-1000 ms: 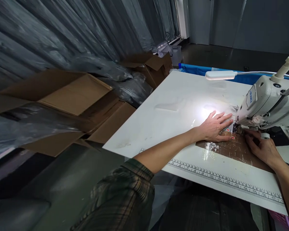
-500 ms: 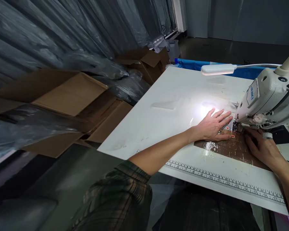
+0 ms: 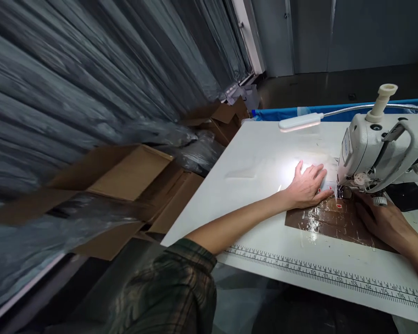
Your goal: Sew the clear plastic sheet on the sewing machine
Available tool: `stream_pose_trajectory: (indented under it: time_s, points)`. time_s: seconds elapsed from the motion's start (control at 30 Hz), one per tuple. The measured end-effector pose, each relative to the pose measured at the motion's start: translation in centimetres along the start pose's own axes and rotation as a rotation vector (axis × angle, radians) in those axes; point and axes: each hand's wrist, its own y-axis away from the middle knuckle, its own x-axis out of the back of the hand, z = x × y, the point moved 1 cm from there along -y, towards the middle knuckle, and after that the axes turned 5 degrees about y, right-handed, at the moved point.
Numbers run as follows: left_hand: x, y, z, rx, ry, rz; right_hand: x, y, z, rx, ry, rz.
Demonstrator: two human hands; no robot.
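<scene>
My left hand (image 3: 306, 185) lies flat, fingers spread, on a clear plastic sheet (image 3: 325, 218) just left of the needle of a white sewing machine (image 3: 379, 148). The sheet covers a brown panel set into the white table (image 3: 251, 157). My right hand (image 3: 383, 220) rests on the same sheet to the right of the needle, below the machine head, fingers pressed down. Neither hand grips anything. The needle area itself is partly hidden by the machine head and my fingers.
A gooseneck lamp (image 3: 299, 123) lights the table by my left hand. A printed ruler (image 3: 334, 276) runs along the near table edge. Open cardboard boxes (image 3: 125, 176) and dark plastic sheeting (image 3: 90, 83) stand left of the table. A blue edge (image 3: 282, 112) lies behind it.
The camera has swung right and down. My left hand has slid slightly farther from me along the sheet beside the needle. My right hand stays pressed near the presser foot.
</scene>
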Motion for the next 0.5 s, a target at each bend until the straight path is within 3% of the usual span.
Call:
stream_pose_trajectory:
  time_s: [0.27,0.37,0.5]
  points:
    - [4.3,-7.0,-5.5,0.258,0.014,-0.037,-0.8,0.3,0.8,-0.035,-0.046,-0.011]
    - [4.7,-7.8,-7.4,0.307,0.055,-0.023,-0.9,0.2,0.7,-0.032,-0.044,0.005]
    - [4.8,-6.9,-8.5,0.335,0.107,0.064,-1.1,0.2,0.4,-0.033,-0.039,0.036]
